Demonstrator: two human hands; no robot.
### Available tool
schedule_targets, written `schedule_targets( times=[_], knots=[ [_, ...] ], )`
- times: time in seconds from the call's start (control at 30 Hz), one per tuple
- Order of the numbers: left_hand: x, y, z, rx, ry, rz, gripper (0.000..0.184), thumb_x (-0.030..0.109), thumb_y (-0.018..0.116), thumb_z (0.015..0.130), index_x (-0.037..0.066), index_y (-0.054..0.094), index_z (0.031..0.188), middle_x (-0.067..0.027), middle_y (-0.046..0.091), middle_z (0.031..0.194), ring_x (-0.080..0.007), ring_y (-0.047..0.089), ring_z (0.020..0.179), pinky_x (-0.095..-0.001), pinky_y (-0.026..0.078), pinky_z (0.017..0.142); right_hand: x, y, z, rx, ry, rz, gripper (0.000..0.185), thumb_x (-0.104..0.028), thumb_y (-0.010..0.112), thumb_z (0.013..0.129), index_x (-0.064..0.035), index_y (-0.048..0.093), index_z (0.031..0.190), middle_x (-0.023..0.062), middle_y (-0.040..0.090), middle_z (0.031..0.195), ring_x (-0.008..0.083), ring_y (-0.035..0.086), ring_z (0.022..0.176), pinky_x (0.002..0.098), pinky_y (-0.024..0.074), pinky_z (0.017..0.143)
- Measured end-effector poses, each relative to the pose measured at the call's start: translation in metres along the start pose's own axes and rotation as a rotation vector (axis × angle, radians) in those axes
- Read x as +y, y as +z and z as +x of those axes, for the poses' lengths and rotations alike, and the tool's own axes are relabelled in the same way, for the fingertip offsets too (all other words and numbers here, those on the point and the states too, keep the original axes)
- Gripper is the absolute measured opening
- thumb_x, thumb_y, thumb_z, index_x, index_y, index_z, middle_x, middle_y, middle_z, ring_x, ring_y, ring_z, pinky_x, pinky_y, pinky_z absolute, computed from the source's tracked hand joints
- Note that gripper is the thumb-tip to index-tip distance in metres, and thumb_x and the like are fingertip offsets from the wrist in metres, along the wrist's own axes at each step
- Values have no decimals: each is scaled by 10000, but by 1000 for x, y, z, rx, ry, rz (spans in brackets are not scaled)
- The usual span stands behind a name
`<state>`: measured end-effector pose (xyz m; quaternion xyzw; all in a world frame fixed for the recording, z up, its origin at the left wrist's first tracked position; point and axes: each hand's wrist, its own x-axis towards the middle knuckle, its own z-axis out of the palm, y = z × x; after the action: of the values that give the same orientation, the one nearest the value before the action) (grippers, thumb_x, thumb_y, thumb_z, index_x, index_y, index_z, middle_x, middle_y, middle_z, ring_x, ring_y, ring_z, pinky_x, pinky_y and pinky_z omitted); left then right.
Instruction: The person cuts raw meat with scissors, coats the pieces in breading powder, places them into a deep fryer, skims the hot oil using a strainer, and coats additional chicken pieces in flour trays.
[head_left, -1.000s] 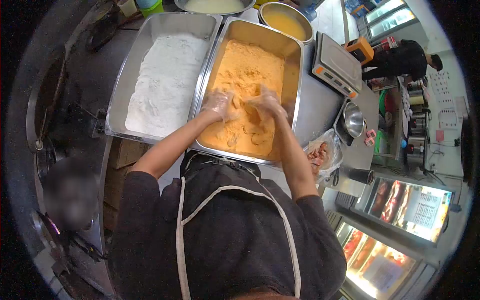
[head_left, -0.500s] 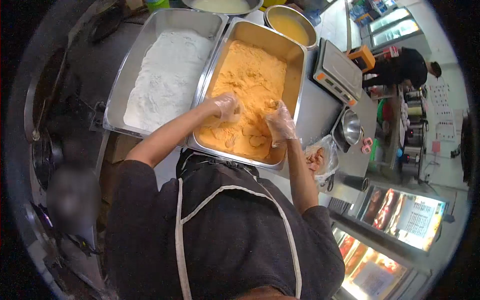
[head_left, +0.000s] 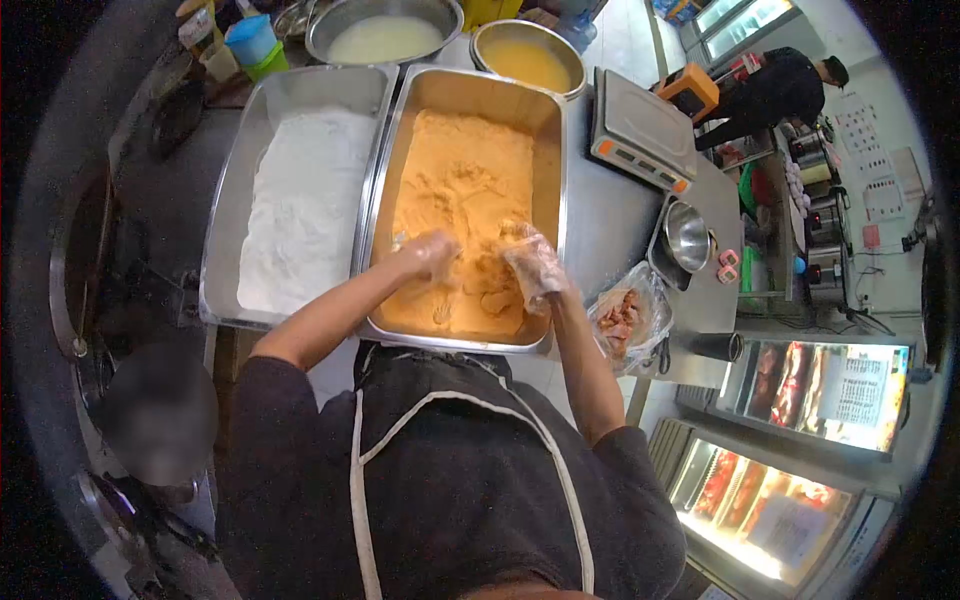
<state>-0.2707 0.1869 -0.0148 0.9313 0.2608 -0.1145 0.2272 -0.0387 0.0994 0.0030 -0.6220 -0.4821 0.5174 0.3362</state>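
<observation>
Both hands wear clear plastic gloves over a deep metal tray (head_left: 549,150) of orange powder (head_left: 475,150). My left hand (head_left: 432,255) is at the tray's left side, just over the powder and smeared by motion; its fingers cannot be made out. On the right, my right hand (head_left: 533,262) has its fingers curled together at the powder, around something I cannot make out. Lumps partly coated in orange lie in the powder below and between the hands. A second metal tray (head_left: 235,200) with white powder (head_left: 310,200) stands directly to the left.
Behind the trays are a bowl of pale liquid (head_left: 388,38) and a bowl of yellow liquid (head_left: 525,58). To the right are a scale (head_left: 645,125), a metal bowl (head_left: 687,238) and a bag of meat pieces (head_left: 625,318). A person (head_left: 775,88) in dark clothes stands far right.
The view has shifted, so the trays appear lower and further left. My right hand, spread in the powder one second ago, is now curled at its surface. My left hand has moved within the tray.
</observation>
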Motion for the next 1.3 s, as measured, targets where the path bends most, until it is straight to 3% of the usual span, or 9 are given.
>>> schedule_targets(
  times=[0.17, 0.23, 0.6, 0.7, 0.87, 0.97, 1.17, 1.23, 1.3],
  knots=[
    [-70, 71, 13, 17, 94, -279, 362, 314, 653, 711, 66, 589, 967, -155, 620, 959, -300, 586, 932, -393, 478, 784, -4, 2, 24, -23, -27, 306, 459, -197, 698, 768, -60, 524, 1170, 49, 615, 884, 127, 568, 765, 265, 483, 660],
    [-10, -7, -21, -79, -41, -201, 440, 338, 671, 695, 91, 574, 1045, -152, 623, 965, -306, 583, 938, -403, 476, 788, -55, 4, 8, 32, 16, 167, 444, -217, 699, 767, -46, 519, 1135, 65, 600, 835, 149, 562, 743, 295, 488, 644],
    [46, 16, -46, -12, -555, -102, 1114, 486, 761, 601, 210, 103, 1457, -275, 452, 1269, -410, 482, 1134, -395, 451, 905, 26, 42, -16, -323, -395, -1493, 262, -193, 551, 760, 19, 635, 891, 170, 591, 934, 351, 569, 890, 570, 401, 819],
    [41, 24, -40, -104, -619, -232, 1135, 522, 750, 602, 141, 106, 1455, -299, 426, 1286, -438, 447, 1166, -407, 439, 913, 59, 47, -4, -174, -516, -1463, 492, -195, 662, 686, -23, 532, 1128, 274, 479, 1164, 390, 544, 1000, 437, 473, 832],
    [23, 69, -28, -82, -395, -366, 1067, 601, 698, 631, -25, 260, 1376, -288, 512, 1199, -369, 507, 1120, -407, 423, 922, -24, 73, -43, -277, 319, -829, 892, -423, 695, 649, 70, 346, 1305, 283, 482, 1221, 416, 468, 1136, 438, 398, 949],
    [18, 88, -21, -126, -397, -427, 848, 516, 698, 697, -33, 428, 1285, -277, 519, 1200, -289, 550, 1085, -362, 433, 910, 6, 73, -26, -375, 222, -643, 886, -548, 683, 653, -6, 414, 1300, 282, 419, 1292, 412, 462, 1152, 399, 368, 992],
    [43, 79, -49, 94, -359, -1686, 450, 195, 500, 919, 19, 395, 1320, -102, 514, 1255, -176, 476, 1169, -326, 394, 976, -10, 94, -36, -181, 107, -457, 809, -445, 709, 696, 46, 425, 1273, 284, 431, 1270, 343, 438, 1180, 370, 371, 981],
    [74, 35, -54, 635, -580, -2119, 460, 124, 583, 879, 26, 408, 1293, -119, 509, 1235, -182, 497, 1120, -291, 496, 875, -34, 96, -43, -29, 104, -443, 773, -405, 732, 692, 47, 447, 1251, 270, 455, 1245, 321, 449, 1164, 359, 383, 966],
    [84, -9, -59, 659, -604, -2006, 410, 122, 587, 874, 36, 437, 1246, -118, 494, 1240, -191, 503, 1108, -278, 507, 853, -72, 83, -46, 8, -133, -386, 706, -330, 750, 687, 41, 463, 1214, 217, 490, 1177, 276, 468, 1124, 334, 384, 958]
  ],
)
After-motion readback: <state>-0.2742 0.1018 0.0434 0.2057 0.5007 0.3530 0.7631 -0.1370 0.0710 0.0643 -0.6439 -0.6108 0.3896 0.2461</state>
